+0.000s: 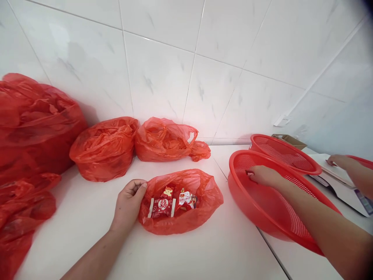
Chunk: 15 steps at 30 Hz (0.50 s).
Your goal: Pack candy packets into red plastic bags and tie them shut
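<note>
In the head view my left hand (129, 204) pinches the left rim of an opened red plastic bag (186, 225) on the white table. Inside the bag lie a red-and-white wrapped candy (162, 207) and a white-and-red printed packet (186, 199), with another red wrapper behind them. My right hand (264, 177) is over the near red plastic strainer basket (262, 210), inside its far-left rim. Its fingers are closed, and a small dark red bit shows at the fingertips, too small to name.
Filled red plastic bags (105, 149) line the wall and the left side of the table (233, 256). A second red basket (285, 153) stands behind the near one. At the right, another person's hand (339, 161) is over white boxes (335, 182). A cardboard box (291, 141) sits behind.
</note>
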Tool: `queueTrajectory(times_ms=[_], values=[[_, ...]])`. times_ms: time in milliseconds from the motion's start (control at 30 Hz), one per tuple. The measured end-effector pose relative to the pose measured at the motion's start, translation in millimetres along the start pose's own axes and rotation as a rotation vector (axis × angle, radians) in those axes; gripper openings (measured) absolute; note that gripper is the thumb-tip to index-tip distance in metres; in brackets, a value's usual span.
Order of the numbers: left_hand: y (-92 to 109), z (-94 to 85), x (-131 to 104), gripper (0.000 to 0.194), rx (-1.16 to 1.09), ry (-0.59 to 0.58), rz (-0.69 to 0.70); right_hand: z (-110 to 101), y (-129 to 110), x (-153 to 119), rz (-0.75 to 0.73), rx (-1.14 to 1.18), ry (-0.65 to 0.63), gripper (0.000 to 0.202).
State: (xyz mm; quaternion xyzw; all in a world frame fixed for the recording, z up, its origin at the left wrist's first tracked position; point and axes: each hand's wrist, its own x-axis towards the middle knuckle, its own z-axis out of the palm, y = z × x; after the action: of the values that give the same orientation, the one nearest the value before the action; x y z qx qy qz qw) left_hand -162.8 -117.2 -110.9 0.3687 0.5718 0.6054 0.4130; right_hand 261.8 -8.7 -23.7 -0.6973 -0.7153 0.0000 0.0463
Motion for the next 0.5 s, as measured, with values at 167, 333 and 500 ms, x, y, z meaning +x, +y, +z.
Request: queueTrajectory(times_ms=[167, 333, 500], values=[[-4, 0.0, 1, 0.028, -0.016, -0.017, 0.03, -60, -34, -20, 0.051, -0.11, 0.257, 0.027], [-3, 0.8, 0, 0.029, -0.018, -0.018, 0.051, -69, -117, -72, -0.365, 0.077, 0.578, 0.027], [-4, -0.7, -1, 0.028, -0.016, -0.023, 0.052, -14, -186, -100, -0.83, 0.251, 0.465, 0.03]])
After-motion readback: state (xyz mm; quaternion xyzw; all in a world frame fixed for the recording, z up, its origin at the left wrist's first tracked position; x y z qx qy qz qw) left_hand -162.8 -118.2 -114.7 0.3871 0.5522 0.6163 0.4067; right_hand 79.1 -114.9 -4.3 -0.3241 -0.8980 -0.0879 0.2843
